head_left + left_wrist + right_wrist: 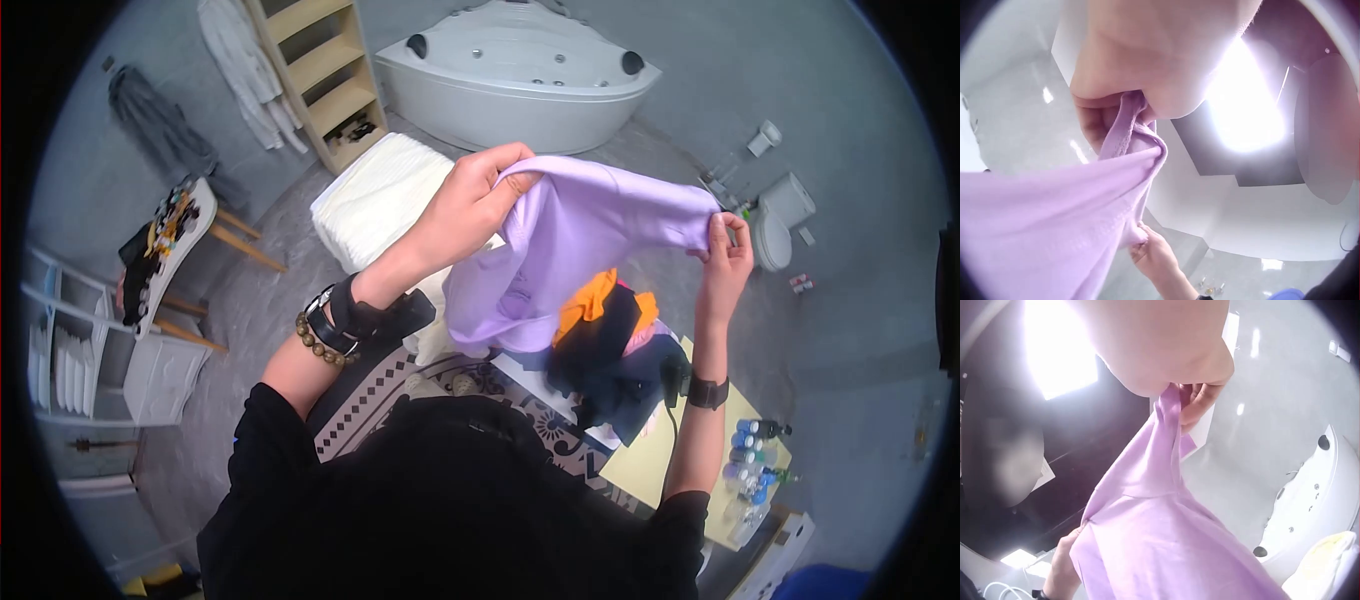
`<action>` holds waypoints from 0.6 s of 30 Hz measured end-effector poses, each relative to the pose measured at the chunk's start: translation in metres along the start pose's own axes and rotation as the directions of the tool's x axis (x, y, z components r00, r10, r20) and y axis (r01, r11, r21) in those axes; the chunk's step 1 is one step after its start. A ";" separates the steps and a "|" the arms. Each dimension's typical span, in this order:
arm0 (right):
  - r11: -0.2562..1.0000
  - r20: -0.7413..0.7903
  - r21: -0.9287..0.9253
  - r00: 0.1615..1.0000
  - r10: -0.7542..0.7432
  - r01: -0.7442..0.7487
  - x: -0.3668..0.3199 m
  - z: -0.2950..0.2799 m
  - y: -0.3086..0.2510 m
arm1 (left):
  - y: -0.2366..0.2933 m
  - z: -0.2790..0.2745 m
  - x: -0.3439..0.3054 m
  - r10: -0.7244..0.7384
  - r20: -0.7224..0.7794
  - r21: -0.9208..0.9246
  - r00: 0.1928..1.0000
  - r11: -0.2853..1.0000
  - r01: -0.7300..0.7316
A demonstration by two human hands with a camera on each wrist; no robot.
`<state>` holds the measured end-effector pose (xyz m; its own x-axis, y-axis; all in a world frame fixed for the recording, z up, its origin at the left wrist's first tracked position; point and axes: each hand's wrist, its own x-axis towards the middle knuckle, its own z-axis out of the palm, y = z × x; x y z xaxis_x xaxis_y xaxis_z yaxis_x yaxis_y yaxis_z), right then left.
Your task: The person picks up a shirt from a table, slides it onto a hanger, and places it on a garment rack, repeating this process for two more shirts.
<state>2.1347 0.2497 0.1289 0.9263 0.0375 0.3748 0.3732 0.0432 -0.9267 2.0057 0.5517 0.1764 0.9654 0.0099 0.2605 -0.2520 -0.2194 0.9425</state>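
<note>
A lilac garment (pixel 590 215) is stretched between my two hands at chest height, its lower part hanging in loose folds. My left hand (pixel 475 200) grips one top corner, thumb and fingers closed over the cloth; the left wrist view shows a seamed edge (pixel 1124 128) bunched in that grip. At the other end my right hand (pixel 728 262) pinches the edge between thumb and fingers. In the right wrist view the cloth (pixel 1147 487) runs down in folds from that pinch. Below the garment lies a heap of dark clothes (pixel 610 375) with an orange piece (pixel 587 303) on it.
The heap lies on a low table with a pale yellow top (pixel 640 465). Several bottles (pixel 750 460) crowd its right end. Ahead stands a block covered in white towelling (pixel 375 200). A corner bathtub (pixel 510 95), a wooden shelf (pixel 325 70) and a toilet (pixel 775 235) are farther back.
</note>
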 end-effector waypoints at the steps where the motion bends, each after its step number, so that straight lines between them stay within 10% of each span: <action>1: 0.997 -0.037 0.055 0.997 -0.061 0.063 -0.007 0.024 0.001 | -0.005 -0.002 -0.003 0.040 -0.062 -0.057 0.997 0.997 -0.043; 6: 0.975 0.129 -0.038 0.969 -0.211 0.217 -0.057 0.092 0.025 | -0.021 -0.035 -0.040 0.032 -0.307 -0.153 0.951 0.985 -0.083; 10: 0.999 0.702 -0.007 0.712 -0.030 0.049 -0.119 0.180 0.014 | -0.017 -0.062 -0.095 -0.013 -0.565 -0.072 0.825 0.997 -0.034; 13: 0.989 0.819 0.143 0.566 -0.092 -0.047 -0.161 0.255 -0.011 | 0.013 -0.076 -0.154 0.016 -0.657 0.045 0.754 0.999 0.019; 18: 0.916 0.745 0.346 0.533 -0.400 0.204 -0.241 0.354 -0.042 | 0.061 -0.090 -0.270 0.034 -0.762 0.134 0.647 0.985 0.106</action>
<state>1.8779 0.5920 0.0871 0.3065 0.7467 0.5904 0.5128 0.3930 -0.7633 1.7237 0.6237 0.1822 0.5656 0.7420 0.3599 -0.1374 -0.3455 0.9283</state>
